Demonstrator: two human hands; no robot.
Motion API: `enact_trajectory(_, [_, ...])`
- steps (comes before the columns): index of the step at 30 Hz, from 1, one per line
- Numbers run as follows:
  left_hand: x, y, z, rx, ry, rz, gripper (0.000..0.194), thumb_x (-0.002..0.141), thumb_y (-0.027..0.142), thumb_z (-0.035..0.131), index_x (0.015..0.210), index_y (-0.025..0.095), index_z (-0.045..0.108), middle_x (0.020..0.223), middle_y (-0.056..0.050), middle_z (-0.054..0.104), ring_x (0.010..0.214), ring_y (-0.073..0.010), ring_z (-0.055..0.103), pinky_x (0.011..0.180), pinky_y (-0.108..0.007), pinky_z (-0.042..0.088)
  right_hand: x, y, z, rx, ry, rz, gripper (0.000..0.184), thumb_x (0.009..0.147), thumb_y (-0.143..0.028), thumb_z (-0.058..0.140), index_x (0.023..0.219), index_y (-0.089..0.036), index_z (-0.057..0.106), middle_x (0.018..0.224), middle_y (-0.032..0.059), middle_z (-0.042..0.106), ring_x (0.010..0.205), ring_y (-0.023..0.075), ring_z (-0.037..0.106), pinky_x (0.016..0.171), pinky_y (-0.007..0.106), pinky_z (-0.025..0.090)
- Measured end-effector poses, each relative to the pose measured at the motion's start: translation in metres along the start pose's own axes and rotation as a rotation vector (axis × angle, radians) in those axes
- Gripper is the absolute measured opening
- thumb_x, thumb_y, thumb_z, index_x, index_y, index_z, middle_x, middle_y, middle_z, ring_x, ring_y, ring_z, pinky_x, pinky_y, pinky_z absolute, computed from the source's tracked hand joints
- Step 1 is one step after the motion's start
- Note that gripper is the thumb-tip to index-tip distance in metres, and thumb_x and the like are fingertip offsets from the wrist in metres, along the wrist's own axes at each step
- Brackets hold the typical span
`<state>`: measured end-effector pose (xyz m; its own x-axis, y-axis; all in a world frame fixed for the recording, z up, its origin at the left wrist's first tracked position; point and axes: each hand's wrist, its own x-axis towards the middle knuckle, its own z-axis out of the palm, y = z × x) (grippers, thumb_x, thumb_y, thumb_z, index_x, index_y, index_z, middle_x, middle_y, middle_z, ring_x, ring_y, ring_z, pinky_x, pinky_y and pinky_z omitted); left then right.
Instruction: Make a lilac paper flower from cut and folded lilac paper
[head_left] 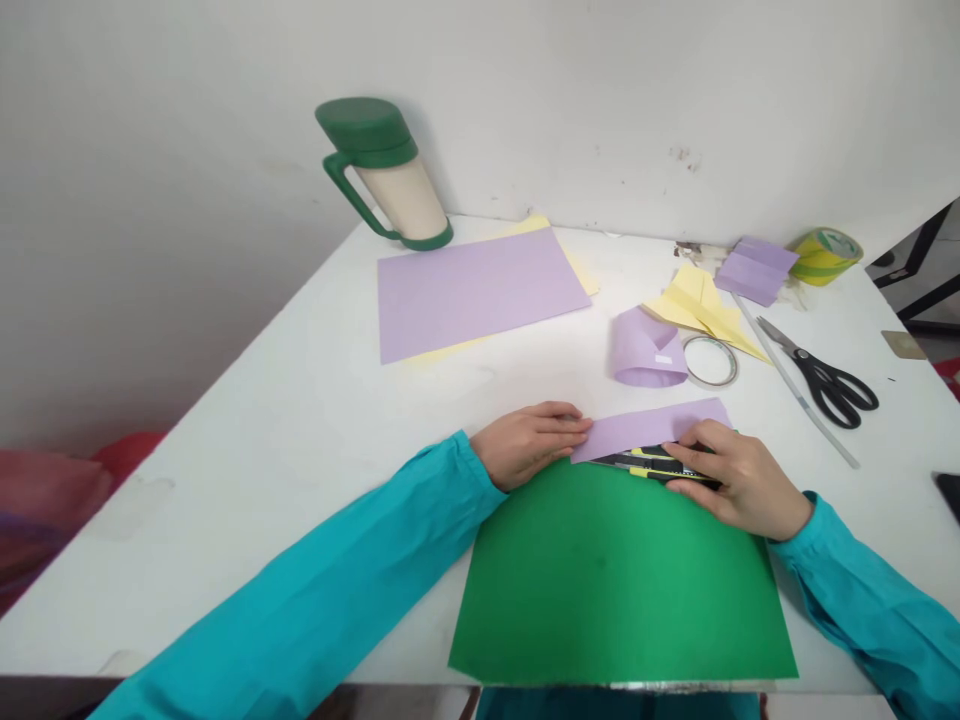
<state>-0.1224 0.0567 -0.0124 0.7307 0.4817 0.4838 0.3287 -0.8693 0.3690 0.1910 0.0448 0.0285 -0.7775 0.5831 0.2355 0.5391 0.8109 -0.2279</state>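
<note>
- Right hand [739, 475], in the head view: its fingers and thumb are closed on a black-and-yellow utility knife [660, 465], which juts out toward 9 o'clock from the grip.
- Left hand [529, 445]: fingers stretched out side by side, their tips on the near end of a narrow purple paper strip [637, 428]; the strip runs from there toward 3 o'clock.
- Seen from the right hand, the strip lies toward 10 o'clock, its far end partly covered by the fingers. The knife is alongside the strip's lower edge.
- A green sheet [622, 590] spreads below the knife, at 8 o'clock from the right hand and between 4 and 5 from the left.
- Around the right hand on the white surface [300, 480]: a curled purple paper band [649, 350] between 10 and 11 o'clock, with a thin tape ring [711, 384] just beside it at 11; black-handled scissors [825, 385] near 2; a yellow-green tape roll [825, 262] farther off at 1.
- Toward 11 o'clock from the left hand, well apart: a large purple sheet [480, 290] over yellow paper [581, 270], and behind it a green-lidded mug [397, 190].
</note>
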Motion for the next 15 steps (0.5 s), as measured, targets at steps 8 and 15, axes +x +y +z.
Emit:
enact_trajectory(8, [0.0009, -0.0002, -0.0002, -0.014, -0.007, 0.003, 0.030, 0.092, 0.018, 0.043, 0.115, 0.014, 0.062, 0.113, -0.013, 0.068, 0.114, -0.0216, 0.056, 0.092, -0.037, 0.052, 0.0039, -0.0036, 0.0016, -0.033, 0.001, -0.017, 0.034, 0.088, -0.037, 0.055, 0.113, -0.014, 0.063, 0.095, 0.0119, 0.061, 0.085, 0.0214, 0.058, 0.067, 0.033, 0.053])
enact_trajectory(15, [0.0015, 0.0012, -0.0004, -0.006, 0.005, 0.016, 0.030, 0.092, 0.018, 0.044, 0.114, 0.012, 0.062, 0.111, -0.014, 0.068, 0.113, -0.0217, 0.056, 0.092, -0.036, 0.052, 0.0048, -0.0036, 0.0023, -0.030, -0.014, -0.014, 0.034, 0.088, -0.037, 0.054, 0.114, -0.016, 0.062, 0.096, 0.0117, 0.061, 0.086, 0.0212, 0.058, 0.068, 0.034, 0.053])
